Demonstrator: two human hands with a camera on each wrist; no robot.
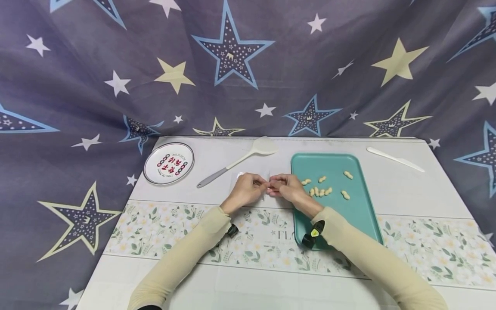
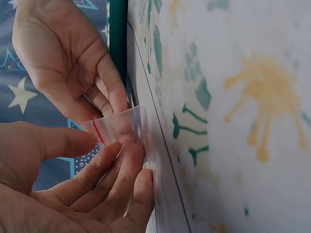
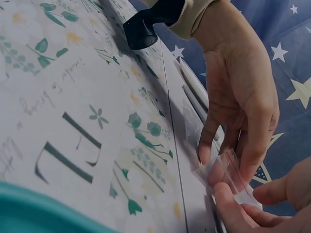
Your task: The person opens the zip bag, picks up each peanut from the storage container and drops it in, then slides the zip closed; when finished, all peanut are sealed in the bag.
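Hands (image 1: 248, 188) close together, fingers (image 2: 90, 178) curled, both holding clear bag (image 2: 111, 127)

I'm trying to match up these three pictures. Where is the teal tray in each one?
Head: right of the middle, the whole tray partly covered by the right arm.
Left wrist: only a dark teal strip at the top, left of the middle.
Right wrist: only a rounded edge in the bottom left corner.
Shared landmark: the starry cloth appears in all three.
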